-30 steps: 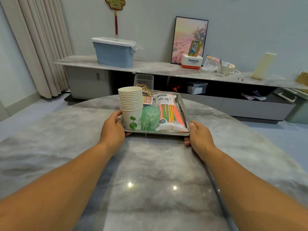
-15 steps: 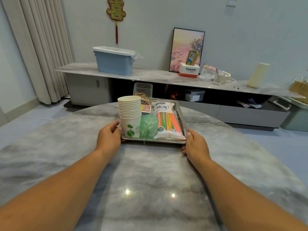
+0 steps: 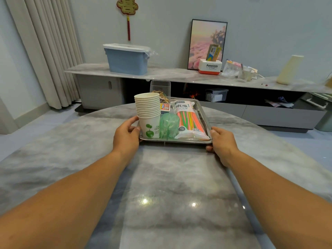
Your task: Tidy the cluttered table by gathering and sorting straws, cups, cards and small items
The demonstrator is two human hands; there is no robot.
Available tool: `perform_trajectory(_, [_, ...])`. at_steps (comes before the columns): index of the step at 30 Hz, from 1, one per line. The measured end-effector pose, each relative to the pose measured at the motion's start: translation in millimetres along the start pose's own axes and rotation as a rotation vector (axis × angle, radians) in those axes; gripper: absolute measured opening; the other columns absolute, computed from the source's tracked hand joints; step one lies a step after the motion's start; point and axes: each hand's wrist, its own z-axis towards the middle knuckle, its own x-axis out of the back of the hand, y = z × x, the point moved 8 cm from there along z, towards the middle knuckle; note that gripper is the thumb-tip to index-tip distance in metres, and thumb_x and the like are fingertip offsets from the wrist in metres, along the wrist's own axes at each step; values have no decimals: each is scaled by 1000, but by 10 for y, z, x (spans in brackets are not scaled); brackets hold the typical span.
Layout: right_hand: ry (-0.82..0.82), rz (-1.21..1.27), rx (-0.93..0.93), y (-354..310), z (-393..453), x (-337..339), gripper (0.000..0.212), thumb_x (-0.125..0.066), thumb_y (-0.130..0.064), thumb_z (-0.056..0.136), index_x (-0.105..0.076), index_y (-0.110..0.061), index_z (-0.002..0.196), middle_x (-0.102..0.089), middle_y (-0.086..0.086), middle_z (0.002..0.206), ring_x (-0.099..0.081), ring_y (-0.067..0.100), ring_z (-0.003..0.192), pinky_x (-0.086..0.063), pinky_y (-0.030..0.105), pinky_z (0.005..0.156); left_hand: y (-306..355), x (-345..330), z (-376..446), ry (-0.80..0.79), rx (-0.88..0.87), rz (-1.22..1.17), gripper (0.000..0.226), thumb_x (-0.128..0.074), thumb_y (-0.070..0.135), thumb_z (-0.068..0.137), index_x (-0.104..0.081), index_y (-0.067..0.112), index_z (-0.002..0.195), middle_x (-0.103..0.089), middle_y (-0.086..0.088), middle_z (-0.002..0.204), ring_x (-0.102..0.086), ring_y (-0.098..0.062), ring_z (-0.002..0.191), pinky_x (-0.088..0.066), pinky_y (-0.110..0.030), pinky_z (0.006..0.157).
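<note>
Compared with half a second ago, I see the rectangular steel tray (image 3: 188, 141) sitting much the same on the grey marble surface (image 3: 167, 186), both hands still clamped on its near corners. My left hand (image 3: 126, 139) curls round the left edge beside the stacked white paper cups (image 3: 148, 112); my right hand (image 3: 221, 143) grips the right corner by the packet of coloured straws (image 3: 188, 121).

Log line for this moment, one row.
left hand grips tray | right hand grips tray | aboard: paper cups, straw pack | tray on table
</note>
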Motion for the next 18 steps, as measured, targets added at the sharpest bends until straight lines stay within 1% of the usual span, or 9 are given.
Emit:
perform_trajectory(3, [6, 12, 24, 6, -21, -8, 37, -38, -24, 109, -59, -19, 139, -67, -10, 95, -66, 14, 72, -52, 17, 47, 31, -8, 0, -6, -22, 32, 43, -48, 11, 105, -56, 30, 143, -69, -6, 95, -64, -18, 87, -56, -32, 78])
perform_trajectory(4, [9, 5, 40, -3, -45, -2, 37, -37, -24, 110, -60, -19, 138, -67, -9, 95, -67, 14, 74, -53, 17, 48, 40, -10, -19, -7, -26, 40, 43, -46, 11, 105, -55, 30, 143, -70, -4, 101, -64, -17, 89, -56, -31, 78])
perform_trajectory(6, [18, -23, 69, -25, -81, 20, 36, -35, -26, 110, -61, -21, 134, -68, -4, 103, -69, 14, 72, -54, 18, 50, 79, -10, -82, 4, -31, 67, 45, -42, 9, 106, -56, 30, 143, -68, -2, 124, -62, -19, 108, -55, -32, 91])
perform_trajectory(7, [25, -46, 78, -29, -85, 32, 35, -33, -28, 110, -62, -24, 129, -68, -2, 106, -69, 13, 66, -56, 20, 53, 114, -2, -109, 28, -41, 96, 46, -40, 8, 105, -57, 29, 142, -63, -1, 134, -58, -20, 120, -50, -31, 100])
perform_trajectory(9, [47, -121, 94, -35, -114, 54, 34, -29, -32, 109, -62, -24, 115, -69, -2, 105, -67, 12, 55, -59, 27, 58, 189, 4, -168, 91, -65, 192, 49, -38, 8, 103, -54, 29, 144, -54, -2, 143, -48, -22, 132, -39, -28, 106])
perform_trajectory(11, [80, -195, 127, -49, -132, 79, 39, -27, -36, 109, -62, -21, 110, -70, 0, 100, -64, 12, 52, -55, 29, 57, 252, -10, -225, 117, -97, 224, 56, -41, 15, 99, -41, 32, 152, -47, 3, 147, -36, -20, 139, -32, -36, 113])
perform_trajectory(14, [103, -211, 143, -69, -168, 102, 41, -28, -39, 108, -64, -20, 115, -70, 1, 94, -61, 11, 53, -48, 24, 49, 247, -62, -239, 54, -95, 113, 74, -57, 30, 96, -19, 33, 159, -42, 15, 147, -28, -15, 142, -30, -43, 117])
perform_trajectory(16, [100, -196, 145, -71, -202, 98, 40, -31, -39, 108, -63, -21, 122, -70, 2, 96, -61, 12, 57, -48, 23, 47, 268, -104, -270, -4, -133, 87, 91, -74, 42, 87, -17, 36, 158, -42, 16, 149, -31, -13, 143, -32, -41, 117])
perform_trajectory(18, [84, -205, 161, -79, -227, 78, 39, -35, -37, 108, -63, -20, 129, -69, 1, 93, -61, 13, 60, -49, 23, 46, 294, -166, -263, -57, -175, 59, 103, -87, 45, 75, -22, 40, 155, -45, 16, 148, -39, -12, 141, -39, -41, 116])
